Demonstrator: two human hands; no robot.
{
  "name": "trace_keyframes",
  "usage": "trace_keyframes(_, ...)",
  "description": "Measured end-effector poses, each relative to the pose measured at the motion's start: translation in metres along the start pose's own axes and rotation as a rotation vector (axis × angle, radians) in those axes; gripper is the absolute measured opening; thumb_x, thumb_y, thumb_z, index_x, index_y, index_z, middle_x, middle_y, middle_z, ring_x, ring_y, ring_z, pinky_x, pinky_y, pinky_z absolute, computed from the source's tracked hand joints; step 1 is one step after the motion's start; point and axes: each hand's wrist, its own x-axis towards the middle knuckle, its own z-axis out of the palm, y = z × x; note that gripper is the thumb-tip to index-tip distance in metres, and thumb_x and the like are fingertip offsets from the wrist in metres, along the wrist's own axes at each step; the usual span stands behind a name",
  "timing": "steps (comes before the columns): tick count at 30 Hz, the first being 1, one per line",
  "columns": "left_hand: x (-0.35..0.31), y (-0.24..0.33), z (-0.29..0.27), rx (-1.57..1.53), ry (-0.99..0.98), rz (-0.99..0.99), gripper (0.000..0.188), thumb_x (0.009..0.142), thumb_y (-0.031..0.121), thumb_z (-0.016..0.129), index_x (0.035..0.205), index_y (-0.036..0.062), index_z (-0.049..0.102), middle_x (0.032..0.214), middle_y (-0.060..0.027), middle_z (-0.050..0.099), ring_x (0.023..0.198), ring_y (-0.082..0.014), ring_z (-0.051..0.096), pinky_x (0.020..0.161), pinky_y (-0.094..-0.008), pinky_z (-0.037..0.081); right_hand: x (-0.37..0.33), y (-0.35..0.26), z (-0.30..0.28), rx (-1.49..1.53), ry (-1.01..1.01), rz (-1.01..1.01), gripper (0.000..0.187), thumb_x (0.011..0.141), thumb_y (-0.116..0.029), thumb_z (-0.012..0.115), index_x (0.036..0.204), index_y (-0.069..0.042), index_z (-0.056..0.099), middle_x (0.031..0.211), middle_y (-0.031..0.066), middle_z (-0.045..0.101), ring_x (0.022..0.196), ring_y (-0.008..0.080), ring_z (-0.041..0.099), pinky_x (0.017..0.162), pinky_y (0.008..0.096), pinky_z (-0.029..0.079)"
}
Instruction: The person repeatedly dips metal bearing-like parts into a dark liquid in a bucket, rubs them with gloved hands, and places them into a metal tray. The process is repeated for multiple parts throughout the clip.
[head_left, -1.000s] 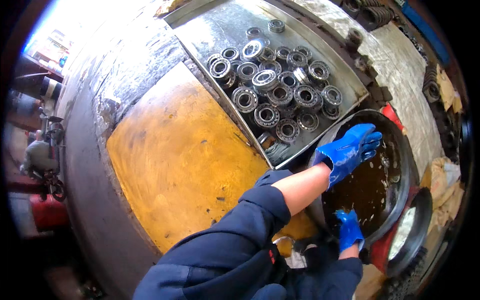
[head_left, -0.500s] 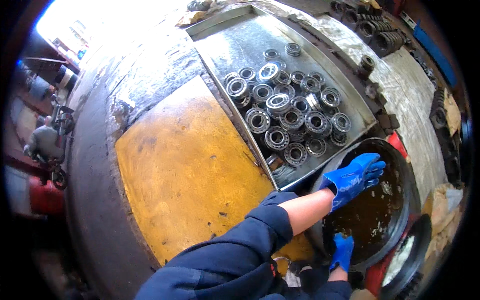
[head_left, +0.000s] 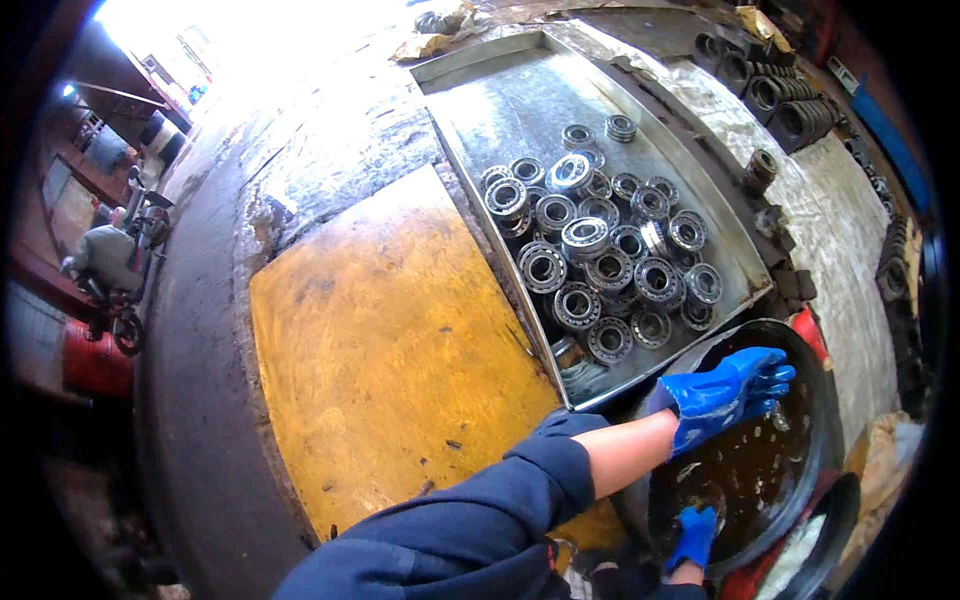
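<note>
Taking twelve o'clock as the top of the head view, both hands are at a round dark tub (head_left: 826,435) at four o'clock, with brown liquid (head_left: 735,475) in it, flecked with pale bits. The left hand (head_left: 735,385), in a blue glove, is over the tub's twelve o'clock side, fingers close together and a little bent; its palm side is hidden, so I cannot tell whether it holds anything. The right hand (head_left: 692,540), also gloved in blue, is at the tub's seven o'clock, small and partly cut off from sight; I cannot tell whether it is wide, narrow or holding something. A dark blue sleeve (head_left: 470,515) runs up from six o'clock to the bare left forearm (head_left: 630,452).

At one o'clock a long metal tray (head_left: 510,100) lies just beside the tub, its near end close to the rim. Bearings (head_left: 595,255) are heaped in its nearer part, some flat, some tilted. A yellow plate (head_left: 385,350) lies at eight o'clock, along the tray's side.

A pale sheet (head_left: 835,210) spreads at two o'clock, with dark rings (head_left: 790,100) in rows beyond it. A bike (head_left: 115,255) stands at nine o'clock, above a red drum (head_left: 95,358).
</note>
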Motion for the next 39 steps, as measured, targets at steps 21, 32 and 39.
trace_keyframes(21, 0.003, 0.006, -0.001, -0.039, 0.11, -0.02, 0.04, 0.107, 0.041, 0.056, 0.142, 0.0209, 0.055, 0.134, 0.0007, 0.068, 0.115, -0.0134, 0.065, 0.093, -0.0305, 0.054, 0.001, -0.013, 0.003, -0.036, 0.017, -0.085, 0.03, 0.074, -0.019, 0.078, 0.098, -0.002, 0.069, 0.1, 0.0257, 0.072, 0.09, 0.0459, 0.07, 0.079, 0.0556, 0.057)
trace_keyframes(32, 0.007, 0.005, -0.011, -0.06, 0.079, 0.006, 0.039, 0.107, 0.041, 0.056, 0.14, 0.0207, 0.057, 0.134, 0.0014, 0.068, 0.114, -0.0134, 0.066, 0.092, -0.0303, 0.054, -0.006, -0.005, 0.012, 1.078, 0.073, 0.371, 0.036, 0.073, -0.013, 0.078, 0.107, -0.006, 0.071, 0.106, 0.0194, 0.075, 0.097, 0.0405, 0.072, 0.081, 0.046, 0.058)
trace_keyframes(39, 0.005, 0.005, -0.012, -0.074, 0.075, -0.011, 0.04, 0.109, 0.039, 0.052, 0.144, 0.0179, 0.054, 0.14, -0.0002, 0.063, 0.12, -0.015, 0.062, 0.1, -0.0321, 0.05, 0.016, -0.032, -0.015, -0.419, -0.134, -0.111, 0.032, 0.072, -0.016, 0.079, 0.101, -0.006, 0.074, 0.103, 0.0202, 0.076, 0.096, 0.0443, 0.072, 0.08, 0.0494, 0.057)
